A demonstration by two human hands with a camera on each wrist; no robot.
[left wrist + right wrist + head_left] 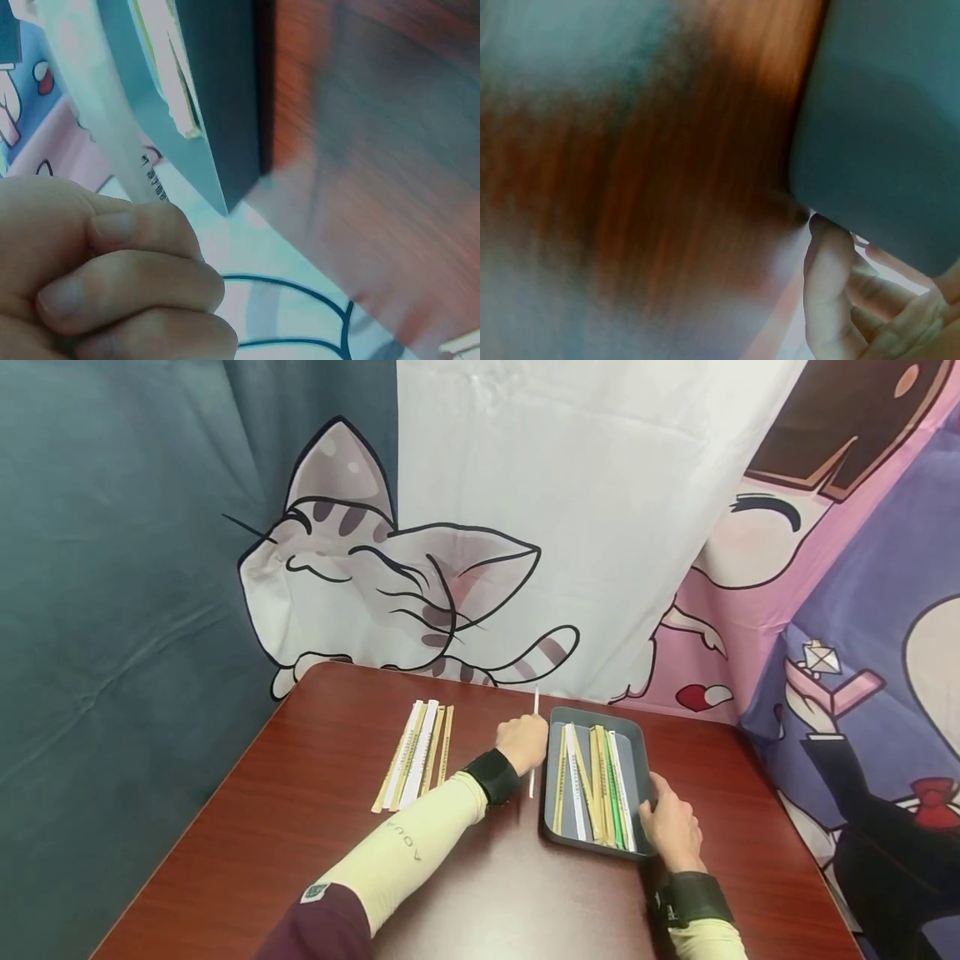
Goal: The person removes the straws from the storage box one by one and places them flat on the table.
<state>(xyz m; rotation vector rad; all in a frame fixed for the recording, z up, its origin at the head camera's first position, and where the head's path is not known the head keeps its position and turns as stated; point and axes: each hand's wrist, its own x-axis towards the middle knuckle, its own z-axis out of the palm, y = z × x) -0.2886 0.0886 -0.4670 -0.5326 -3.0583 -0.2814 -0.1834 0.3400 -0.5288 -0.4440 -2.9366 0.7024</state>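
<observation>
In the head view, my left hand pinches a white wrapped straw upright at the left side of a grey tray. Printed lettering shows on the white straw in the left wrist view, where the fingers curl in under it. My right hand holds the tray's right side near its front corner, thumb by the rim. Inside the tray lie tan, white and green wrapped straws, lengthwise. The right wrist view shows fingertips right at the edge of the tray.
To the left on the brown table, several tan and white wrapped straws lie side by side. A printed curtain with a cartoon cat hangs along the table's back edge.
</observation>
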